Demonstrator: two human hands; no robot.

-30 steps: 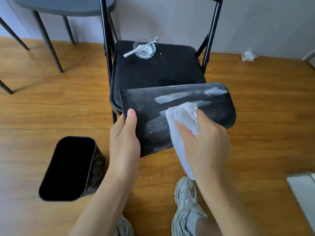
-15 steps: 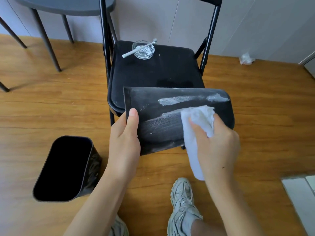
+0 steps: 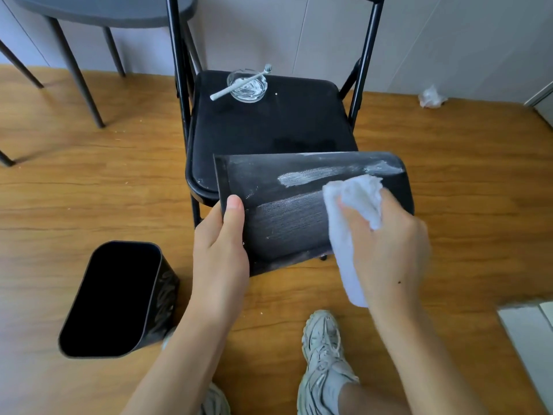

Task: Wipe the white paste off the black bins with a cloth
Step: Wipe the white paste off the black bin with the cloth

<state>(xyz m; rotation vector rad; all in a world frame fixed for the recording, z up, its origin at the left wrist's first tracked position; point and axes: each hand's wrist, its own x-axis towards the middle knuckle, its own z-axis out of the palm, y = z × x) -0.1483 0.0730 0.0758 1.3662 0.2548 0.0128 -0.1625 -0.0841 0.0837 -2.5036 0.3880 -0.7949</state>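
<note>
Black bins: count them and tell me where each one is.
2. One black bin is held on its side before the chair by the left hand; another bin stands on the floor, left.

The right hand [image 3: 389,244] with the cloth [image 3: 350,205] is now nearer the right end of the held bin [image 3: 287,223], and the lower white streak it crossed is gone, leaving dark, clean plastic behind it

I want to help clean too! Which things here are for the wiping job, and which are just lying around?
For the job: the held bin with its white paste streak, the cloth, the left hand, the right hand, the second bin on the floor.

Lying about: chair, glass dish, toothbrush, crumpled tissue, table.
</note>
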